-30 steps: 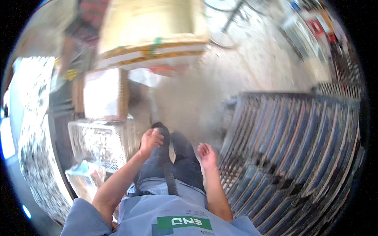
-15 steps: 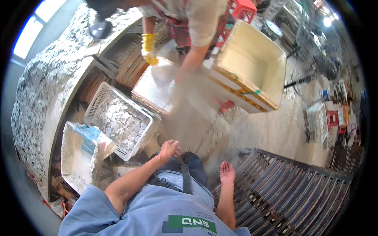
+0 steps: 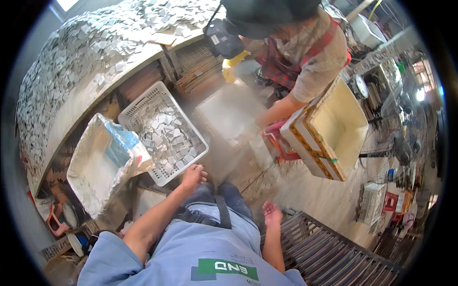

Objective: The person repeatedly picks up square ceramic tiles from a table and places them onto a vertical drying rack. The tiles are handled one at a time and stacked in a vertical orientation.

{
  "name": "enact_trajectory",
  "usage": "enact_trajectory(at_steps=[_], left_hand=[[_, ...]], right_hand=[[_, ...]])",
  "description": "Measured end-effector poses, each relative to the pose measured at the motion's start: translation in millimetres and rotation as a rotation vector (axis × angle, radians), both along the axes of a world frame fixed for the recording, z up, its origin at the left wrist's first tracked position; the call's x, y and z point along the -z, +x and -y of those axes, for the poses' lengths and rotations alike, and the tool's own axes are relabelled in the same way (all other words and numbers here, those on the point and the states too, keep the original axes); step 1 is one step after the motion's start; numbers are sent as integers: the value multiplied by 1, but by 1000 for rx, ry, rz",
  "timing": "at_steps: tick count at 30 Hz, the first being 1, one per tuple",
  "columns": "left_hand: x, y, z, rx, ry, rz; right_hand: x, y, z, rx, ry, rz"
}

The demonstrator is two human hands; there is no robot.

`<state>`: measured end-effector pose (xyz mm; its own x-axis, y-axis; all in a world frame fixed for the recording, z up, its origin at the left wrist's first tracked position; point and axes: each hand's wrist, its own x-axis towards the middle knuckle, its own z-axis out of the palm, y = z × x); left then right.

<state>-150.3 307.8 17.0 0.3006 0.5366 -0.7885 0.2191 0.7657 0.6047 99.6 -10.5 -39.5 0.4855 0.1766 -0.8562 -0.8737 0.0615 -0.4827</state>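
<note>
The left hand (image 3: 193, 176) has neared one white basket (image 3: 200, 155), its fingers (like the one right hand's (image 3: 272, 214)) curled loosely apart.

A white perforated basket (image 3: 185, 113) holds many small pale square pieces (image 3: 167, 136). Just beside its near edge is the left hand (image 3: 193, 176), fingers loosely curled; the right hand (image 3: 272, 213), palm up, is to the basket's right and nearer the body. Left of the basket sits a lined tub (image 3: 90, 157); beyond it spreads a pale heap (image 3: 109, 47); to its right are a co-worker (image 3: 312, 62) and a foam box (image 3: 312, 145).
</note>
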Motion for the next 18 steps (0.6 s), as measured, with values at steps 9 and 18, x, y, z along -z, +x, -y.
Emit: enact_trajectory(at_steps=[9, 18], left_hand=[[-1, -30, 2, -235, -6, 13], [4, -4, -12, 140, 37, -88]], right_hand=[[-22, 2, -14, -289, -211, 33], [-16, -30, 12, -106, -259, 48]])
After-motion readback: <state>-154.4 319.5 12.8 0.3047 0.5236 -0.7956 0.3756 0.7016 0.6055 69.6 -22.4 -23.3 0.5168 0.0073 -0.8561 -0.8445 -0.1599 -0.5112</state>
